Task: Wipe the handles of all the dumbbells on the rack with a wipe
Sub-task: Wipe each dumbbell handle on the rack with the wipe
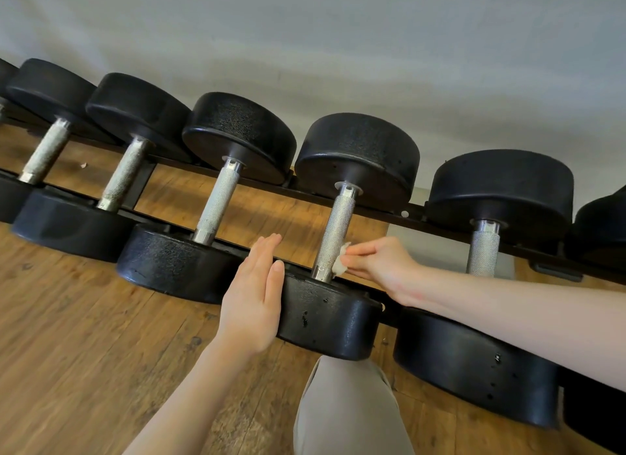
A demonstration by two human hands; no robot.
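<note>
My right hand [376, 265] pinches the wipe [339, 263] against 1 dumbbell handle [333, 238]; my left hand [252, 295] rests flat, fingers straight, on its near weight [328, 322].

Knurled metal handle [333, 236], seemingly paper wipe [339, 263]

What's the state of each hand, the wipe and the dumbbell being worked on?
Left hand: open, flat against the near weight head.
Right hand: pinches the wipe.
Wipe: crumpled, pressed to the handle's lower end.
Dumbbell handle: on the rack, touched by the wipe.
</note>
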